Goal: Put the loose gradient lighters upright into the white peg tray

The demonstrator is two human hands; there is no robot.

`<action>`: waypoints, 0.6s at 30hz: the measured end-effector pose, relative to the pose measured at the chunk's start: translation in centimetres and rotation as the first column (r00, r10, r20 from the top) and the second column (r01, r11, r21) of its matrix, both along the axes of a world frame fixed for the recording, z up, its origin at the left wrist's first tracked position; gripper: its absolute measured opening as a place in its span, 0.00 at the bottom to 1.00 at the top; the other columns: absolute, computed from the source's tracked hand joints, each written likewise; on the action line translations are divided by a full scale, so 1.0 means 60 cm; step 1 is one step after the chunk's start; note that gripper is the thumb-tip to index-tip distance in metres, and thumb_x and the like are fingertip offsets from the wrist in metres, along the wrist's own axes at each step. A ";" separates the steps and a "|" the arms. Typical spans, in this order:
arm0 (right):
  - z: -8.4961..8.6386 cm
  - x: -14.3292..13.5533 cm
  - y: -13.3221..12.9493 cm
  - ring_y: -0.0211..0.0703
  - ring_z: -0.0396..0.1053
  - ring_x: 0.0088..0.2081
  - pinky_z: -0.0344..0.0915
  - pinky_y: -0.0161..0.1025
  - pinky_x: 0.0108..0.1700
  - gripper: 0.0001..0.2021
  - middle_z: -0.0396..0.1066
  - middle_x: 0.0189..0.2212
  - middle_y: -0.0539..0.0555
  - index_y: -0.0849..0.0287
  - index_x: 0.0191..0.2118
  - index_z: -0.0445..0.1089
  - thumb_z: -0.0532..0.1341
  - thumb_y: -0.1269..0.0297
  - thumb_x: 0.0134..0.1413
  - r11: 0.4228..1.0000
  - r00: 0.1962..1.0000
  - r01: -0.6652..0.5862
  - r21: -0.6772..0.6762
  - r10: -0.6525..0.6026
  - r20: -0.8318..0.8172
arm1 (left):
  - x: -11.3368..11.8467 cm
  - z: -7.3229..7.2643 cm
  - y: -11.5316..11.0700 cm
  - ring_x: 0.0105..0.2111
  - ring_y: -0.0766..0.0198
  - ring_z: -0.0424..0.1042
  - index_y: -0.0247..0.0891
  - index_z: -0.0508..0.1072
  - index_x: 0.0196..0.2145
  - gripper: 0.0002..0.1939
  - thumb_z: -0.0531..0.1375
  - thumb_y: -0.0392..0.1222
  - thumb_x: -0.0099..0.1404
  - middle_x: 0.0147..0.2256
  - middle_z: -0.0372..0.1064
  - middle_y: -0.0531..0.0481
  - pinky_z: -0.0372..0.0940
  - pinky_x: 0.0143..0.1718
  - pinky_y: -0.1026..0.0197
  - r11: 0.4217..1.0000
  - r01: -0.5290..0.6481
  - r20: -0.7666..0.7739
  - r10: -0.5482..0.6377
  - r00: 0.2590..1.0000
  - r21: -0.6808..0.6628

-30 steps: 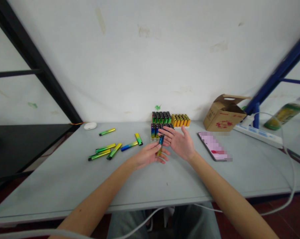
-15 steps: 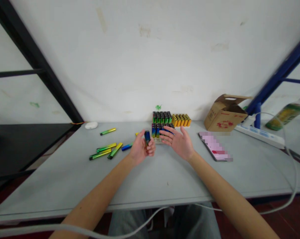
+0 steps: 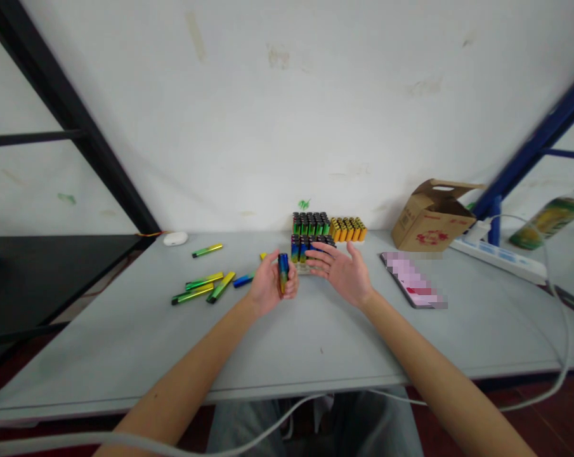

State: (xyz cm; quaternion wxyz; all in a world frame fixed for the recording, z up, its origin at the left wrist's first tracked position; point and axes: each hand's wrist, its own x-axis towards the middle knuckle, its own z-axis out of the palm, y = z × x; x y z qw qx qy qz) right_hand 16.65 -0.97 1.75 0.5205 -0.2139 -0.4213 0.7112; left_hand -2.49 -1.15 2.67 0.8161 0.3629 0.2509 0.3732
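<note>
My left hand (image 3: 266,287) is closed around a shiny lighter-shaped tube (image 3: 283,271), blue at the top and fading to yellow. The tube stands nearly upright above the table; its exact kind is unclear. My right hand (image 3: 342,271) is open and holds nothing, palm turned inward and fingers spread. Just behind its fingertips stands a block of upright blue-and-yellow tubes (image 3: 295,249), partly covered by that hand, in a clear tray. A blue tube (image 3: 243,280) lies left of my left hand, with several yellow-green tubes (image 3: 221,287) beyond it.
Green tubes with black tops (image 3: 310,224) and yellow-orange pieces (image 3: 348,229) stand in blocks by the wall. At right are an open cardboard box (image 3: 432,222), a phone (image 3: 410,279) and a power strip (image 3: 500,259). A white case (image 3: 175,238) lies at back left.
The tube in my left hand has been turned, so more of its blue-to-yellow side shows. My right hand stays open in nearly the same place.
</note>
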 end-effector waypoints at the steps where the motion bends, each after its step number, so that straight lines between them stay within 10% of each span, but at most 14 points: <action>1: 0.000 0.000 0.000 0.45 0.71 0.44 0.65 0.42 0.45 0.29 0.73 0.46 0.59 0.60 0.47 0.70 0.43 0.43 0.59 1.000 1.000 0.001 0.002 -0.001 0.000 | 0.000 0.000 0.000 0.15 0.68 0.54 0.35 0.64 0.18 0.31 0.39 0.56 0.67 0.14 0.52 0.52 0.51 0.16 0.66 1.000 -0.006 0.002 0.006 1.000 0.002; 18: 0.004 -0.001 -0.005 0.45 0.71 0.44 0.65 0.41 0.45 0.30 0.73 0.46 0.58 0.58 0.47 0.70 0.43 0.41 0.58 1.000 1.000 0.011 0.005 -0.011 0.016 | -0.001 -0.005 0.002 0.16 0.71 0.49 0.36 0.59 0.20 0.23 0.43 0.54 0.65 0.18 0.46 0.56 0.46 0.14 0.70 0.999 -0.030 -0.075 0.032 0.997 0.040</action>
